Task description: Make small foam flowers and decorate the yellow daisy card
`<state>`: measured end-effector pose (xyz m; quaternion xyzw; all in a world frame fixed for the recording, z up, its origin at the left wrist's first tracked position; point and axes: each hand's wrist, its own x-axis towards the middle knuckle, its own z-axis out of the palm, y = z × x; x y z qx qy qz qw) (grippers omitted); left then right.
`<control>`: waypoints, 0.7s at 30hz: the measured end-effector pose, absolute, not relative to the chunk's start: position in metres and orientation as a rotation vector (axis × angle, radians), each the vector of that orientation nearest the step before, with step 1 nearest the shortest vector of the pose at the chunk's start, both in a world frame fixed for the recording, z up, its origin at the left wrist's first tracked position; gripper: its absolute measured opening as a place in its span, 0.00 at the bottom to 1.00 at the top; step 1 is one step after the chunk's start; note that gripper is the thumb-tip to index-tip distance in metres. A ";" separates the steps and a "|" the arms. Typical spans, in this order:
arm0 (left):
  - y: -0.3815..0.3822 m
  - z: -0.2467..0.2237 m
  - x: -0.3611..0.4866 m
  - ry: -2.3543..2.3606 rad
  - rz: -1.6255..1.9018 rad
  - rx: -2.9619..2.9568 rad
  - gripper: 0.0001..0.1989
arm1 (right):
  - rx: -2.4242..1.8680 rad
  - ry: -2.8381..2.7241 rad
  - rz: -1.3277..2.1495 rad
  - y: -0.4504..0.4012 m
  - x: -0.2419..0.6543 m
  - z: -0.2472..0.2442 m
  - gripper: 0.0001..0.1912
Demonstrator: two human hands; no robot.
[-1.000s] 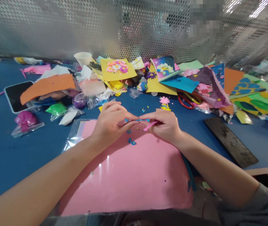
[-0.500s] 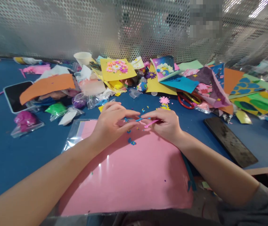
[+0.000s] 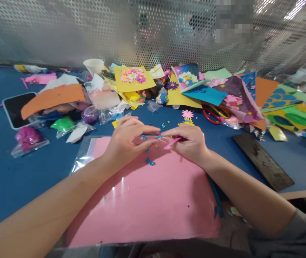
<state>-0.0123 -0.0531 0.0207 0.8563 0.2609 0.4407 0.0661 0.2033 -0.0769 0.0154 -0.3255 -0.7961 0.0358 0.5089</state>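
Note:
Above the top part of a pink sheet (image 3: 153, 204) in a clear sleeve, my two hands meet fingertip to fingertip. My left hand (image 3: 131, 138) curves its thumb and forefinger loosely around one end of a thin blue strip of clay (image 3: 158, 137). The strip's other end reaches the fingers of my right hand (image 3: 192, 141). That hand is closed around a slim pink modelling tool (image 3: 173, 142), its tip pointing left and down. Small blue clay flowers with yellow centres (image 3: 152, 163) lie on the sheet below my fingers.
Coloured paper and bagged clay line the back, including an orange sheet (image 3: 56, 98) and a magenta lump (image 3: 29, 139). A phone (image 3: 19, 109) lies left; red-handled scissors (image 3: 210, 116) and a dark slab (image 3: 263, 161) lie right. A perforated metal screen (image 3: 101, 32) stands behind.
The pink tool's tip has shifted slightly left and down in my right hand. Both hands otherwise hold nearly the same pose over the sheet.

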 end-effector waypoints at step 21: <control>-0.051 0.022 -0.014 0.796 1.320 2.642 0.13 | -0.857 -1.881 0.200 -0.080 0.206 0.013 0.06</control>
